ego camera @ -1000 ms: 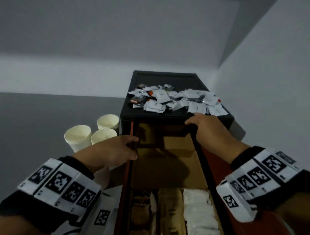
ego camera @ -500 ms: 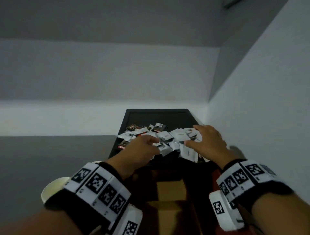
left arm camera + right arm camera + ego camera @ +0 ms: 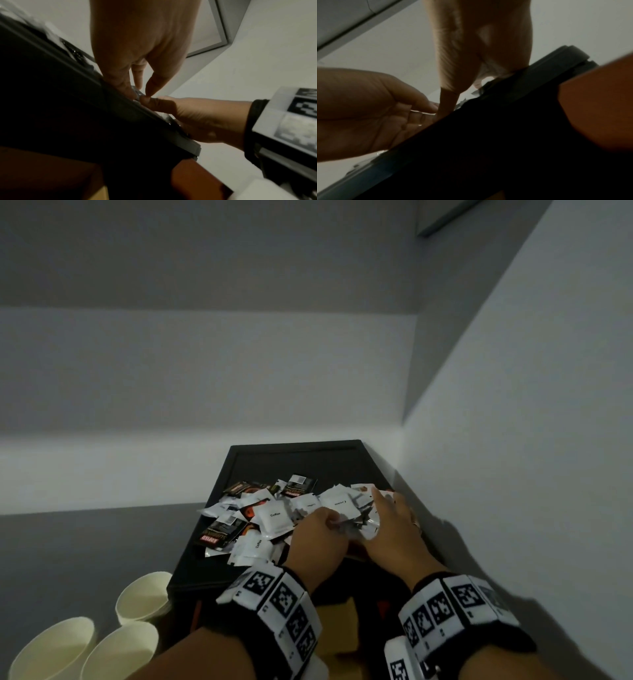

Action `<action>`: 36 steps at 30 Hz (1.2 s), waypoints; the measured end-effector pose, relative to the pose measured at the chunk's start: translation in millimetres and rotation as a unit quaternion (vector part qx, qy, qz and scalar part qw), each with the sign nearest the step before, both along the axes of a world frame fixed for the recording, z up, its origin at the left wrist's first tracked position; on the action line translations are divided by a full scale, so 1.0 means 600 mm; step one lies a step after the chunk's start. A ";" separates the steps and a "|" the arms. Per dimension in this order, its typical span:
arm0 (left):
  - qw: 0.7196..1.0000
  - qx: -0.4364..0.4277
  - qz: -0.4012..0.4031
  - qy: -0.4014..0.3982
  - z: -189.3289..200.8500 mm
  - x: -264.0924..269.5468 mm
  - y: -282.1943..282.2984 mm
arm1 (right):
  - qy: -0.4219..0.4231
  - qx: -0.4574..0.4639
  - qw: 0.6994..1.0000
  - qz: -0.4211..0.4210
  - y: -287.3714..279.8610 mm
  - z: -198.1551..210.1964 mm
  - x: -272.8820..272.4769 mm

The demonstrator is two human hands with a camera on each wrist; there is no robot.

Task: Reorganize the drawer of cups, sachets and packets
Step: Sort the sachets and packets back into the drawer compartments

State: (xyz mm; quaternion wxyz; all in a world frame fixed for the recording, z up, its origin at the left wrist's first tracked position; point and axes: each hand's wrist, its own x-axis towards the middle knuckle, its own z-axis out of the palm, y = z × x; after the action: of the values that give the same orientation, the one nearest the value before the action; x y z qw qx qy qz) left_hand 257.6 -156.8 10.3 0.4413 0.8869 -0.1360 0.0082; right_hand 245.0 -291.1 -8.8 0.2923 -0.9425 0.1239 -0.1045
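Note:
A heap of white and dark sachets lies on the black cabinet top. Both my hands are in the right part of the heap. My left hand has its fingers curled and pinches crumpled sachets; in the left wrist view its thumb and fingers close on a grey sachet at the cabinet's edge. My right hand lies over the sachets with its fingers stretched forward, its thumb against the left hand. The open drawer shows only as a brown patch between my wrists; its contents are hidden.
Three cream paper cups stand on the floor left of the cabinet. A white wall runs close along the cabinet's right side, and another wall stands behind it. The back half of the cabinet top is bare.
Both hands left the drawer's front edge, went up onto the cabinet top and came together in the right part of the sachet heap. The view has tilted up, away from the drawer.

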 end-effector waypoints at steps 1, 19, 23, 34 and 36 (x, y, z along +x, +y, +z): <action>1.000 -0.006 0.000 -0.006 -0.003 0.000 -0.002 | -0.018 0.002 1.000 -0.003 0.000 -0.004 -0.002; 0.926 -0.365 0.094 0.039 0.012 -0.023 0.045 | -0.069 0.010 0.998 -0.005 0.006 -0.002 -0.038; 0.913 -0.393 0.087 0.072 0.015 -0.024 0.065 | -0.040 -0.116 0.991 0.049 0.017 0.012 -0.065; 0.837 -0.489 0.015 0.246 -0.002 -0.068 0.077 | -0.083 -0.187 0.975 0.085 0.043 0.001 -0.090; 0.826 -0.503 0.036 0.251 -0.013 -0.076 0.077 | -0.165 -0.155 0.970 0.085 0.048 0.000 -0.098</action>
State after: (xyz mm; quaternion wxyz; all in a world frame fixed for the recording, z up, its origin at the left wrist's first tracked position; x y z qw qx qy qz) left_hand 212.1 -110.7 2.6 0.8445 0.5180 0.0345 -0.1313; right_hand 185.9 -262.1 -8.9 0.1668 -0.9530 -0.0241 -0.2517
